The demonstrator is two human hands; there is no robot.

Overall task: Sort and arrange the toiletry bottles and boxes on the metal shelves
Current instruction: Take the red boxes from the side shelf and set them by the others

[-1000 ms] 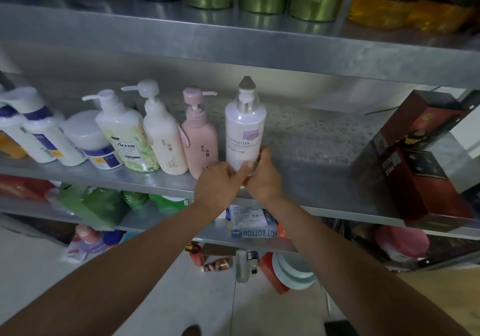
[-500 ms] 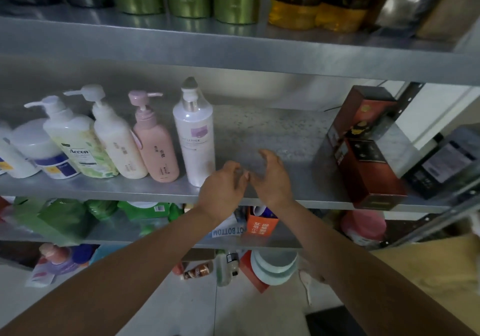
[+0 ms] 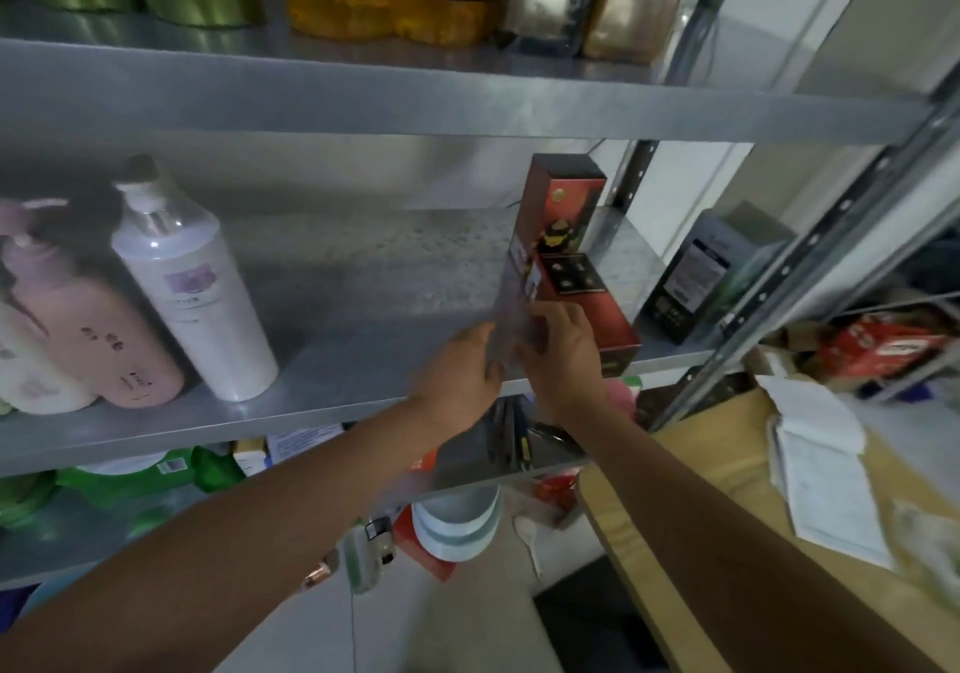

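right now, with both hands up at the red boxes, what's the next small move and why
Probably close both hands on the lower red box before shifting it. The left hand and right hand are at its near left corner, blur hides any grip, and the tall red box stands close behind it.

Left hand (image 3: 457, 376) and right hand (image 3: 563, 355) reach the red box (image 3: 571, 235) on the shelf (image 3: 337, 319).
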